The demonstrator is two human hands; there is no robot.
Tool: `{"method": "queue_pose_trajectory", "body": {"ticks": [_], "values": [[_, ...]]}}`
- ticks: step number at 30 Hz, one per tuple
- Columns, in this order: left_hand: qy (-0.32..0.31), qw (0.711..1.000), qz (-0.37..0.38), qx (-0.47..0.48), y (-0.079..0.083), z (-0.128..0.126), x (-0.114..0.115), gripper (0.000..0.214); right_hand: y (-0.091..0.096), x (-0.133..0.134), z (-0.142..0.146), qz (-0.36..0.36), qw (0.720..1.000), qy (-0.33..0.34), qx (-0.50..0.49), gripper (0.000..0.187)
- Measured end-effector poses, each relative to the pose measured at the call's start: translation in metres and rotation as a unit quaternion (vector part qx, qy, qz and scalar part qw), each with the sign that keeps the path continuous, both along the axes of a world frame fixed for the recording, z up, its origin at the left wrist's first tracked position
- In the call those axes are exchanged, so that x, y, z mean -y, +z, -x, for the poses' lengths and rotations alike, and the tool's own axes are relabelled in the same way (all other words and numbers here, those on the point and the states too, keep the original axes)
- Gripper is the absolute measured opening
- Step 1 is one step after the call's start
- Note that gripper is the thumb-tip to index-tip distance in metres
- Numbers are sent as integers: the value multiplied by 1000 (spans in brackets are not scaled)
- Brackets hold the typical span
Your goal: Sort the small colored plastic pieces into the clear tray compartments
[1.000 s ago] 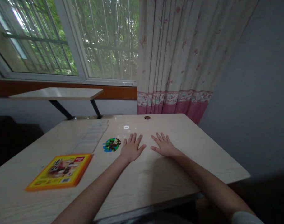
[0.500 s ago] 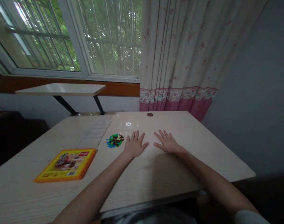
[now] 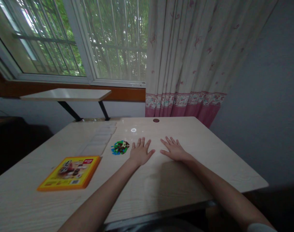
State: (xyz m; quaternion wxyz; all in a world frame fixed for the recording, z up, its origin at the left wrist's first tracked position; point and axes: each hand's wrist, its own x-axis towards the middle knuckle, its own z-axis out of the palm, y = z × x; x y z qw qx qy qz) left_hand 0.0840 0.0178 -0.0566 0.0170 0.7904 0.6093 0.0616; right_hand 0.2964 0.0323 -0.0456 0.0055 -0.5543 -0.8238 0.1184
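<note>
Daylight falls through a barred window and past a flowered curtain onto a pale table. Both hands lie palm down, fingers fanned wide; I can't see under the palms. The left hand is just right of the pile, close but apart, and stands between it and the right hand. The pile, small blue, green, brown and cream pieces, spreads flat and roundish on the table; I can't tell a long axis or direction. A clear sheet lies left of it; a yellow box, print up, lies left and nearer the person. Behind it rise a shelf, leftward. Since half a second ago, hands and pile match; the scene sits slightly lower.
</note>
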Motion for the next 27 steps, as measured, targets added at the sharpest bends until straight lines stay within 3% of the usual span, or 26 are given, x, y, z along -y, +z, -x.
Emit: {"method": "queue_pose_trajectory", "body": {"ticks": [27], "values": [[-7, 1000, -5, -6, -2, 1, -1, 68, 2, 0, 0, 5, 1000, 0, 12, 76]]}}
